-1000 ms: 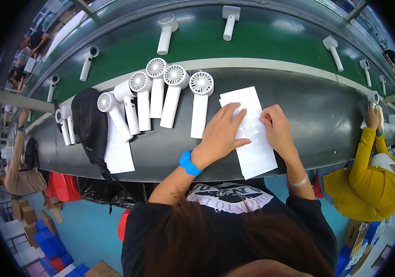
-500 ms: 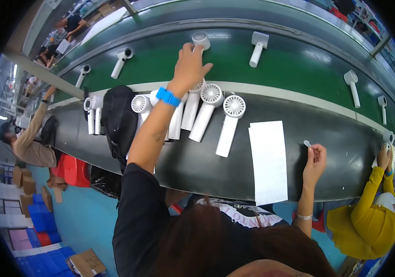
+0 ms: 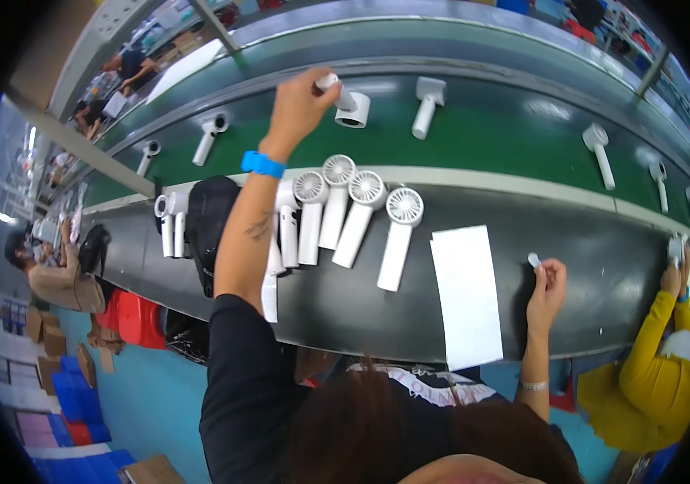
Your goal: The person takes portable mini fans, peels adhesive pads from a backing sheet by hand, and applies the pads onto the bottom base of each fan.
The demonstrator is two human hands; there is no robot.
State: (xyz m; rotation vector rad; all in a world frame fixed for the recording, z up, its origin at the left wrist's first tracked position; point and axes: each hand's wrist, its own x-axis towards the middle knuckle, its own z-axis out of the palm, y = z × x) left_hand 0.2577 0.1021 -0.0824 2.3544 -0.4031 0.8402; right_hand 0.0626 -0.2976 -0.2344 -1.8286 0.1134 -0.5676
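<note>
Over the green belt, my left hand (image 3: 300, 105) is closed around the handle of a white handheld fan (image 3: 353, 110). The fan's round head points down and to the right; my fingers cover part of its handle. My right hand (image 3: 547, 292) pinches a small, pale, translucent piece (image 3: 533, 260) above the dark bench; its exact kind is unclear. Between my hands, several white handheld fans (image 3: 397, 242) lie side by side with grilles up, some partly hidden by my left forearm. A stack of white paper sheets (image 3: 467, 294) lies left of my right hand.
More white fans (image 3: 428, 109) lie spaced along the green belt (image 3: 272, 153). A black bag (image 3: 212, 234) and two fans (image 3: 172, 230) stand left of my forearm. At the right, a person in yellow (image 3: 651, 355) holds a white fan. Another person sits far left.
My left hand has gone from the fan's head to its handle and turned it head-down. The right hand still pinches the small piece. The whole view has shifted slightly.
</note>
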